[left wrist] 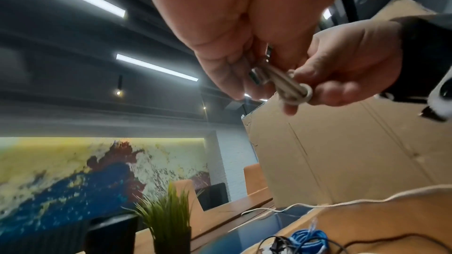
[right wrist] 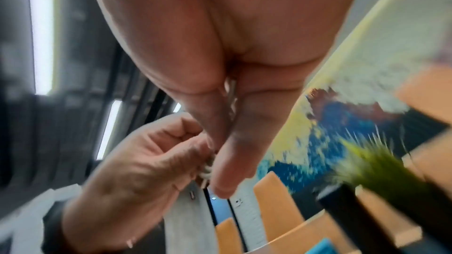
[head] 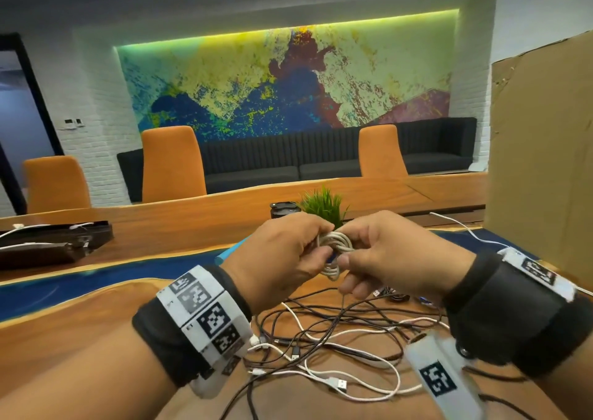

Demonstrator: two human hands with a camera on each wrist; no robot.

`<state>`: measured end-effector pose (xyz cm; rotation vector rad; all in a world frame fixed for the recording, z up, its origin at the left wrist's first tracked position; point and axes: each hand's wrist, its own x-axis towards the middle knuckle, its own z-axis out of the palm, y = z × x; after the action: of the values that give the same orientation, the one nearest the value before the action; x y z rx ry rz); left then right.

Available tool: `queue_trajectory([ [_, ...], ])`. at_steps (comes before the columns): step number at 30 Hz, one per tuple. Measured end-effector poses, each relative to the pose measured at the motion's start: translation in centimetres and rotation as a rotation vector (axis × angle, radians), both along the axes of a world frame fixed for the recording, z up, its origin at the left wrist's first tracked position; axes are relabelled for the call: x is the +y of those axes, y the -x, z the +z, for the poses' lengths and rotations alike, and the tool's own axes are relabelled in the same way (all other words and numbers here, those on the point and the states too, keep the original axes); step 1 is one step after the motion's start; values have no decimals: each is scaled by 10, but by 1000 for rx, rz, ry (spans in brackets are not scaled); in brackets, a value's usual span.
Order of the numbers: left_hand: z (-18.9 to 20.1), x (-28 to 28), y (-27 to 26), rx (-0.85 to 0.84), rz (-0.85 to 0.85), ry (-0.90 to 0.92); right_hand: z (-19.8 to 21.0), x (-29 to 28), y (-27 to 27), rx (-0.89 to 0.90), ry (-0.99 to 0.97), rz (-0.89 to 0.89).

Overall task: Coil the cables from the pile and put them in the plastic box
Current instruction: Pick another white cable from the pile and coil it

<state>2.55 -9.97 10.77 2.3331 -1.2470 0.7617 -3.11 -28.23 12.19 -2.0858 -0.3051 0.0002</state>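
Mostly hidden white coil (head: 335, 249) between both gripping hands

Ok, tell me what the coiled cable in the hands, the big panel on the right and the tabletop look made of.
Coiled cable: looks like off-white braided fabric sheathing, matte; the weave is too fine to confirm. Both the left hand and the right hand grip it.
Panel: brown corrugated cardboard, dull, with creases and a ragged edge.
Tabletop: polished wood with visible grain, inlaid with a glossy blue band, possibly resin.
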Motion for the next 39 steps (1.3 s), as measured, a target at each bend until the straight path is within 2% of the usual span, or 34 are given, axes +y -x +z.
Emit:
queue_trajectory([
  [3,3,-3,1,57,101,-24,2,3,-2,-291,691,-184],
  [4,4,-3,0,65,131,-29,1,3,-3,-368,838,-244],
  [6,4,-1,-2,86,163,-55,-1,2,-3,-508,923,-276],
  [10,-1,5,-2,183,139,-109,6,-11,-1,-612,822,-179],
  [12,-1,6,-2,219,86,-122,14,-22,-7,-588,686,-122],
  [14,1,6,2,371,-8,-98,17,-31,-13,-532,534,-83],
  [18,-3,7,13,880,-307,142,12,-33,-12,-379,175,-12],
  [20,-10,5,18,1093,-398,374,9,-30,-13,-336,48,-20],
  [22,-15,0,20,1218,-393,631,8,-26,-14,-310,-46,-65],
  [24,-16,-4,18,1237,-320,815,8,-22,-14,-320,-61,-92],
  [26,-16,-2,16,1211,-276,862,8,-19,-12,-326,-40,-96],
  [30,-19,-1,17,1085,-263,584,19,-21,-10,-331,-50,-100],
  [35,-24,-13,18,1236,-153,450,16,-14,-8,-309,109,-68],
  [37,-22,-11,15,1094,-24,327,11,-11,-6,-300,285,-12],
  [39,-13,-8,13,766,91,166,11,-11,-6,-312,387,36],
])
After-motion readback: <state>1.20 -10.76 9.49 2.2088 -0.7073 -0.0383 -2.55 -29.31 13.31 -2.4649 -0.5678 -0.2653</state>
